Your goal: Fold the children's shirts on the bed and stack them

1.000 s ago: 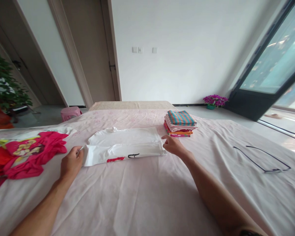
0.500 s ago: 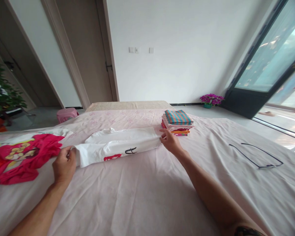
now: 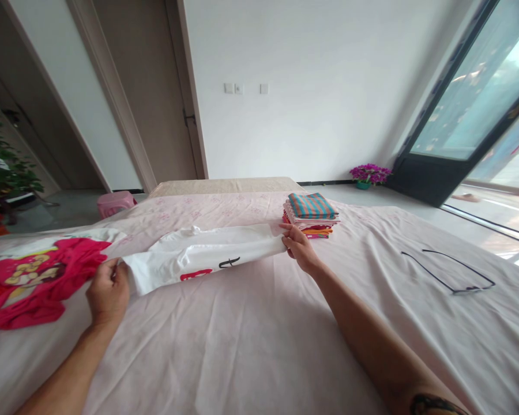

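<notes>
A white garment lies stretched sideways across the middle of the frame, just left of centre, over a pale pink sheet. The left hand, at the lower left, has its grip closed in a pinch on the garment's near left corner. The right hand, right of centre, has its grip narrowed on the right end, thumb and fingers together at the cloth.

The garment looks like thin knit cotton, so it should handle as light, limp and soft, with little slip and nothing to break; it would likely sag or crease between holds. Its corners and doubled edges seem the best places to take hold, with both ends kept taut. Its near layer makes a long, smooth band bearing a red print and black lettering, while the far layer lies flatter, with a crumpled edge.

Near the right hand, a squared stack of folded cloths is topped by a blue and orange striped piece with crisp edges. At the left of the frame, a bright pink shirt sits rumpled in loose folds. Thin dark-rimmed glasses rest at the right, on shallow wrinkles in the sheet.
</notes>
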A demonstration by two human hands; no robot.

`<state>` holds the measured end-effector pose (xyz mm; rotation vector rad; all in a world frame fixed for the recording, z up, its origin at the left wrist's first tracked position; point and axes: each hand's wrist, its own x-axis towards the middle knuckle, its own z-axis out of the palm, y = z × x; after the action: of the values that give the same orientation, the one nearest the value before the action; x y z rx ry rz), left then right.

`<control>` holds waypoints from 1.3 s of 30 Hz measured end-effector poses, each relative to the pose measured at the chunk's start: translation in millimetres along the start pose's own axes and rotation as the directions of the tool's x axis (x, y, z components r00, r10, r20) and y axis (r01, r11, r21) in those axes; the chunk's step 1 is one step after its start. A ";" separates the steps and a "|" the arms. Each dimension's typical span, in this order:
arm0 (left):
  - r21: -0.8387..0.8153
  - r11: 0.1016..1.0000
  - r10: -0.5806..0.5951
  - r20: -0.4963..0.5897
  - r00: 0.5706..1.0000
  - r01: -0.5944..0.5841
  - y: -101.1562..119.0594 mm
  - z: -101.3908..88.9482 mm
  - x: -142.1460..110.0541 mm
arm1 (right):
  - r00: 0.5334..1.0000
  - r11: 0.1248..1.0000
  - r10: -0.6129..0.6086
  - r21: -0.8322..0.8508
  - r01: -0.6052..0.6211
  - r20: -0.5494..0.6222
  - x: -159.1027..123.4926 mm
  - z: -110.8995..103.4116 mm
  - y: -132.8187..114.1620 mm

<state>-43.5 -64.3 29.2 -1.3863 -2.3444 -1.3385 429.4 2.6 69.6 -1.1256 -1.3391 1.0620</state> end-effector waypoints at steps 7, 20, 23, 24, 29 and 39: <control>0.153 0.988 0.012 0.143 0.990 -0.034 -4.6 2.4 3.1 | 0.900 0.898 0.360 -0.353 -0.262 0.247 1.5 -19.5 11.0; 0.007 0.928 0.361 0.228 0.904 -0.372 58.5 -0.1 -23.4 | 0.994 0.518 0.031 -0.852 0.076 0.107 1.3 -2.3 18.1; -0.245 0.922 0.377 0.397 0.837 -0.299 97.1 18.2 -41.8 | 0.975 0.605 -0.089 -0.767 0.214 0.201 4.5 0.0 19.7; -0.309 0.909 0.397 0.448 0.801 -0.278 111.6 26.9 -47.6 | 0.968 0.641 -0.108 -0.729 0.242 0.227 5.2 -0.5 19.5; -0.533 0.779 0.606 0.505 0.614 -0.331 186.5 84.5 -73.7 | 0.927 0.808 -0.129 -0.505 0.303 0.351 1.8 -4.7 13.1; -0.506 0.854 0.228 0.569 0.790 0.118 224.4 143.9 -75.9 | 0.993 0.945 -0.110 -0.307 0.114 0.033 11.8 -14.6 35.6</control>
<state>214.8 34.6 46.7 -2.3539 -2.3203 -1.8156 446.0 20.3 37.4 -1.2527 -1.6012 0.7965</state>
